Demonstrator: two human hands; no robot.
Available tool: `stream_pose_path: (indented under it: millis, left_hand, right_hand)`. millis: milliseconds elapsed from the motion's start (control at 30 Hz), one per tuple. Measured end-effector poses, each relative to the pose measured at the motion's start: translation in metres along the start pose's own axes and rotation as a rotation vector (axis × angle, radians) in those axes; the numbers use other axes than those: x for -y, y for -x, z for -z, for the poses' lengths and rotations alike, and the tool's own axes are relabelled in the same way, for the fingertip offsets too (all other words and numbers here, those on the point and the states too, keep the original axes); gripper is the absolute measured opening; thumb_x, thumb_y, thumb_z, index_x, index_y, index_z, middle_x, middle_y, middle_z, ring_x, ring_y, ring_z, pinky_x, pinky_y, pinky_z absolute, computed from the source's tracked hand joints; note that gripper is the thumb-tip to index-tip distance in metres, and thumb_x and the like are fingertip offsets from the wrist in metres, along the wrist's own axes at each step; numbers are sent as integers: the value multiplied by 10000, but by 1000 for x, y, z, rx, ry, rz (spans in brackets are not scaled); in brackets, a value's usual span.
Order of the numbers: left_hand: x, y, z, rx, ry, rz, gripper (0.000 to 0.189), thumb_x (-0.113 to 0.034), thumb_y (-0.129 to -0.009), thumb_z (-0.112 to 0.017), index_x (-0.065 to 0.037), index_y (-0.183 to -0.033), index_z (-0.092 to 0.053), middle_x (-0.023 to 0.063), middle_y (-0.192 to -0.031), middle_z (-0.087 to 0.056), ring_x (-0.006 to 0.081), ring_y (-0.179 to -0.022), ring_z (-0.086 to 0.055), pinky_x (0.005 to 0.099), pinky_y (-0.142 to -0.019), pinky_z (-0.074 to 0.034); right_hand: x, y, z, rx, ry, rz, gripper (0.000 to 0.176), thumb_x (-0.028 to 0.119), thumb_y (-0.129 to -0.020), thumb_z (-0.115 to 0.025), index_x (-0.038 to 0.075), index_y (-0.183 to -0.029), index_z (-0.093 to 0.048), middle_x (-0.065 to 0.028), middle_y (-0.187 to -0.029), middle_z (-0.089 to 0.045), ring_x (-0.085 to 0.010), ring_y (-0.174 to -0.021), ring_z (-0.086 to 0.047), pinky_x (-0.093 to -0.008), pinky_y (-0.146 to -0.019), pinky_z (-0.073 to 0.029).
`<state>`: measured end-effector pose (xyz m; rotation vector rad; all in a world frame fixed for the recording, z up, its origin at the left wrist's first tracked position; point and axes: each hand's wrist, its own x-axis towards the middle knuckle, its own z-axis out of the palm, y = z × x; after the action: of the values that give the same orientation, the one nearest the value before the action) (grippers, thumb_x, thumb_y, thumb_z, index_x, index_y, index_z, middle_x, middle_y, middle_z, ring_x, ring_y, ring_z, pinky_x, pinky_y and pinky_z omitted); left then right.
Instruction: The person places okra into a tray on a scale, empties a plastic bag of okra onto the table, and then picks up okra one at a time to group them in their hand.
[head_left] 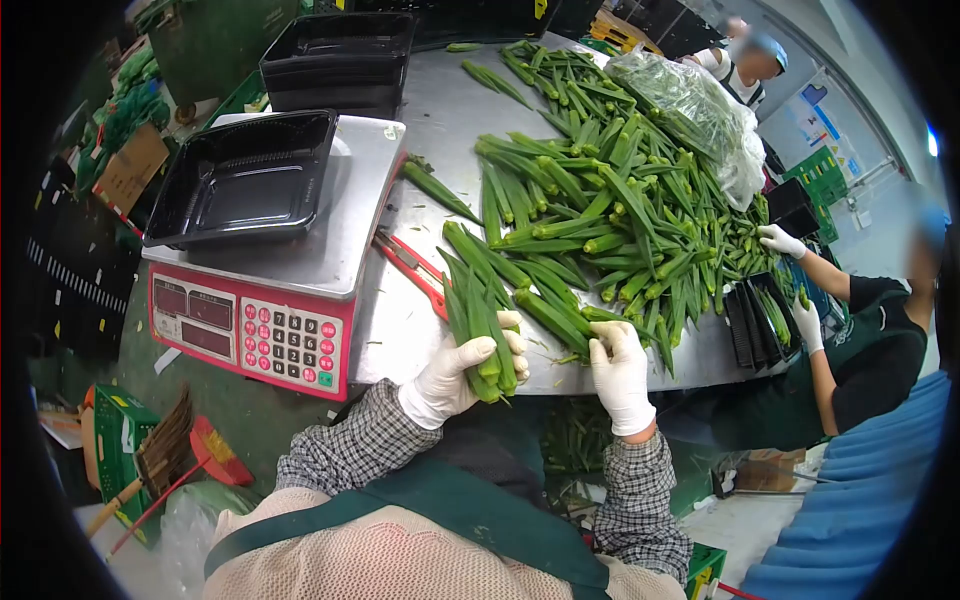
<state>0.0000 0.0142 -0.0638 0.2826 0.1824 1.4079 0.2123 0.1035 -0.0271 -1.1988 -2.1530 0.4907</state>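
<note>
My left hand [455,375], in a white glove, is wrapped round a bunch of okra [483,335] held upright over the table's front edge. My right hand [620,370], also gloved, pinches the end of a single okra pod [612,315] beside the loose okra. A large okra pile [620,200] spreads over the metal table [430,120]. Left of my hands, a black tray [250,180] rests on a red-framed scale [250,330]. Red scissors [415,270] lie between the scale and the okra.
More black trays [340,60] are stacked behind the scale. A clear plastic bag [700,110] lies on the pile's far side. At the right, a co-worker [870,350] with gloved hands stands near black trays with okra [765,320]. Another person [740,70] is at the back.
</note>
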Motion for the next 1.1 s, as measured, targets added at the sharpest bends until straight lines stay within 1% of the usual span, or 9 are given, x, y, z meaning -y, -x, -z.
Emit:
stream_pose_path:
  millis: [233,367,433,600,733,900,967,1033,1100]
  left_hand:
    - [0,0,1,4,11,-2,535,-197,-793,-676,-22,-1232,-424,117,-993,-603,261,-889,-619,414,-820,-509]
    - [0,-1,1,14,3,4,541,-203,-793,-675,-21,-1235,-424,112,-1001,-599,258,-894,-618,415,-828,-505]
    - [0,0,2,19,-20,6,558,-223,-795,-667,-19,-1250,-415,113,-1020,-596,252,-910,-608,416,-842,-491]
    - [0,1,3,25,-78,9,587,-263,-804,-645,-19,-1278,-397,120,-1061,-588,239,-940,-587,417,-863,-467]
    - [0,-2,0,12,-40,-8,550,-225,-796,-667,-22,-1244,-423,107,-1007,-598,247,-898,-617,406,-834,-501]
    - [-1,0,0,16,-31,12,547,-220,-789,-673,-24,-1236,-427,108,-1003,-599,244,-893,-617,407,-830,-503]
    - [0,-2,-1,13,-48,14,544,-218,-786,-676,-25,-1231,-429,109,-1006,-598,244,-895,-616,410,-830,-503]
    - [3,-3,1,24,-71,17,562,-231,-787,-667,-22,-1246,-420,112,-1022,-595,243,-908,-606,414,-840,-493]
    - [3,-3,6,44,-114,3,600,-262,-791,-647,-14,-1279,-401,118,-1052,-589,242,-931,-588,420,-860,-473]
  right_hand:
    - [7,16,6,3,318,61,221,19,-736,-666,16,-947,-601,-66,-846,-544,-166,-655,-519,-269,-617,-444]
    - [-8,23,0,-28,-102,-114,191,66,-811,-642,1,-987,-607,-20,-769,-580,-104,-651,-519,-244,-606,-443]
    - [3,18,10,24,-507,-434,141,80,-877,-581,-5,-980,-623,5,-750,-576,-46,-596,-475,-179,-555,-389]
    - [5,14,18,41,-695,-589,160,111,-892,-570,-14,-978,-618,-2,-713,-570,-55,-565,-483,-182,-535,-383]
    - [4,17,26,64,-719,-554,157,103,-882,-560,-23,-959,-613,-19,-707,-577,-74,-575,-503,-200,-548,-401]
    - [-6,43,115,164,-456,-550,105,31,-800,-609,-28,-885,-625,-51,-792,-606,-114,-667,-558,-240,-636,-455]
    - [-8,47,125,103,-77,-249,145,-6,-749,-639,-23,-892,-620,-73,-859,-594,-141,-731,-575,-251,-687,-469]
    - [4,44,116,44,15,-197,179,-9,-719,-658,-17,-893,-616,-90,-893,-576,-165,-770,-580,-255,-709,-471]
    - [13,34,89,77,6,-157,175,-27,-735,-621,-20,-910,-606,-73,-883,-572,-125,-737,-559,-241,-686,-455]
